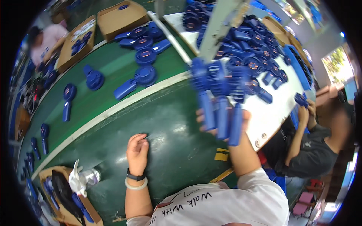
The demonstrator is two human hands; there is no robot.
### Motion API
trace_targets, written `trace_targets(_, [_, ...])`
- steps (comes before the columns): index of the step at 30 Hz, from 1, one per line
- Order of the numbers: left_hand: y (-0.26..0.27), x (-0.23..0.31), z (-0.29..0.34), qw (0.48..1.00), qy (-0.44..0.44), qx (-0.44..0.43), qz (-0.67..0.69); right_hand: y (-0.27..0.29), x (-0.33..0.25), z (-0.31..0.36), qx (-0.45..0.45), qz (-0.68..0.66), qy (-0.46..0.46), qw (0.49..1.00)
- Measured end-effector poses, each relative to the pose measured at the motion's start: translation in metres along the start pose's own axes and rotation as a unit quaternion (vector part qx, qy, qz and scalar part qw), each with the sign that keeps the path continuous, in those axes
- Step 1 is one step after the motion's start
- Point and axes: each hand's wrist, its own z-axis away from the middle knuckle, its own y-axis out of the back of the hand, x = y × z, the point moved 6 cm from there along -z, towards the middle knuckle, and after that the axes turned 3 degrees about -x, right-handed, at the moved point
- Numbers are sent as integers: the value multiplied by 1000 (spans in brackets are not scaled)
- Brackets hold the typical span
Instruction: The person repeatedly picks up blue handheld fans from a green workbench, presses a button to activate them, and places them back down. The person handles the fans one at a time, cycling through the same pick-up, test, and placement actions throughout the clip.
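Note:
My right hand (245,117) is closed around the handles of a bunch of blue handheld fans (222,116), about three side by side. Their round caged heads point away from me and are blurred by motion; most of the fingers are hidden behind the handles. The bunch is at the left edge of a white table (260,122), which bears a large heap of similar blue fans (254,41). Over the green worktop (173,128), my left hand (137,150) holds nothing, its fingers loosely bent and the thumb a little apart.
A green conveyor belt (102,62) carries more blue fans, several clustered at its far end. Cardboard boxes (122,19) stand beyond it. At lower left are an open carton (96,216) and a clear plastic bottle (92,176). A co-worker (313,150) at right handles a fan; another person (47,43) works far left.

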Motion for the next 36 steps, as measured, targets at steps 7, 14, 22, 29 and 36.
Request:
trace_targets(7, [-32, 37, 6, 970, 4, -37, -242, 82, -202, 84, 361, 244, 271, 858])
trace_targets(14, [-23, 40, -100, 869, -104, 18, -482, 202, -369, 101, 610, 275, 162, 725])
trace_targets(22, [8, 18, -212, 784, -43, -86, -614, 244, -385, 70, 544, 355, 227, 726])
trace_targets(29, [6, 32, -132, 988, 87, -25, -128, 86, -283, 34, 442, 727, 322, 414])
trace_targets(36, [6, 10, -28, 896, 148, 28, 418, -38, -71, -82, 43, 731, 166, 660])
